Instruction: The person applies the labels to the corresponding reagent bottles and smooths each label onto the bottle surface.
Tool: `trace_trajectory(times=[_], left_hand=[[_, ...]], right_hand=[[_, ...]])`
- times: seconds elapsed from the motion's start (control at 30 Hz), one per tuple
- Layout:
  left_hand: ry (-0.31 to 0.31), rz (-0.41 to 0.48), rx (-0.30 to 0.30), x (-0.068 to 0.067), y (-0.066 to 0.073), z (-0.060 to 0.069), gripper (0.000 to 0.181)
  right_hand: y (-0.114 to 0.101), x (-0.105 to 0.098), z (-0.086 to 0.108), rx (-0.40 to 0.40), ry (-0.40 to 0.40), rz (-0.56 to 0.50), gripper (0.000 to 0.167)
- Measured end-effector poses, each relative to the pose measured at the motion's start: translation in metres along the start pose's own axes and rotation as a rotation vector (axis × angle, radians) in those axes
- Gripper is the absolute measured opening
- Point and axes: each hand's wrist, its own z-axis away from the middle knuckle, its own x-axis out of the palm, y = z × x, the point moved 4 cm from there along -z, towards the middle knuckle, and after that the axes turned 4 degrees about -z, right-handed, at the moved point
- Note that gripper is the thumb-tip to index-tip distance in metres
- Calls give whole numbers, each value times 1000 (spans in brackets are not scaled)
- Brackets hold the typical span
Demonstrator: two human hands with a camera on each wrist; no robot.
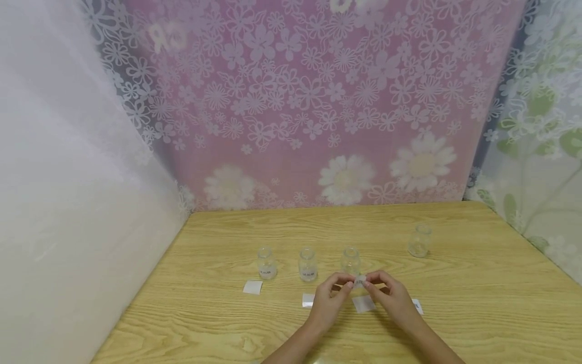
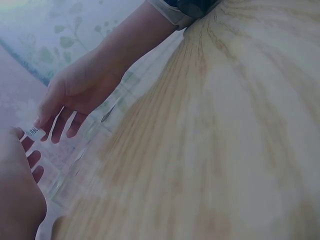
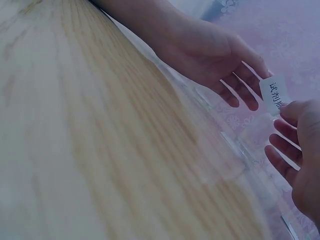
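Observation:
A small white label (image 1: pixel 359 281) with dark handwriting is pinched at both ends by my hands; the writing shows large on the label (image 3: pixel 271 93) in the right wrist view. My left hand (image 1: pixel 327 302) grips one side between thumb and index finger. On the other side, my right hand (image 1: pixel 393 299) pinches it the same way, other fingers loosely bent. Just behind the label stands a clear glass bottle (image 1: pixel 350 259), its lower part partly hidden. To its left are two similar bottles, a middle one (image 1: pixel 307 260) and a leftmost one (image 1: pixel 265 259), each bearing a written label low on its front.
Another glass bottle (image 1: pixel 419 242) stands farther back on the right. Pale paper pieces lie along the wooden table (image 1: pixel 204 323): a left square (image 1: pixel 252 287), a strip (image 1: pixel 307 300) by my left hand, a square (image 1: pixel 364 304) between my forearms, and a marked piece (image 1: pixel 418 306) right.

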Motion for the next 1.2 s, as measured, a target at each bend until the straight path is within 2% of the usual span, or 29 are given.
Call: trace_trajectory(times=[0.1, 0.23, 0.33, 0.47, 0.57, 0.83, 1.2], left_hand=[[40, -34, 20, -1, 0, 0, 15], [128, -49, -16, -1, -25, -4, 15], [176, -32, -32, -2, -33, -7, 11], [176, -22, -29, -6, -11, -5, 9], [165, -25, -50, -7, -4, -4, 8], [187, -82, -121, -3, -39, -15, 7], [214, -158, -85, -2, -46, -25, 4]], right_hand=[[1, -1, -1, -43, 24, 9, 6], [-3, -2, -2, -64, 60, 57, 5], [-7, -2, -2, -52, 89, 94, 6], [-7, -3, -3, -45, 109, 111, 5], [-5, -4, -5, -45, 94, 117, 4], [0, -6, -14, -69, 23, 135, 7], [2, -3, -26, -135, 13, 188, 8]])
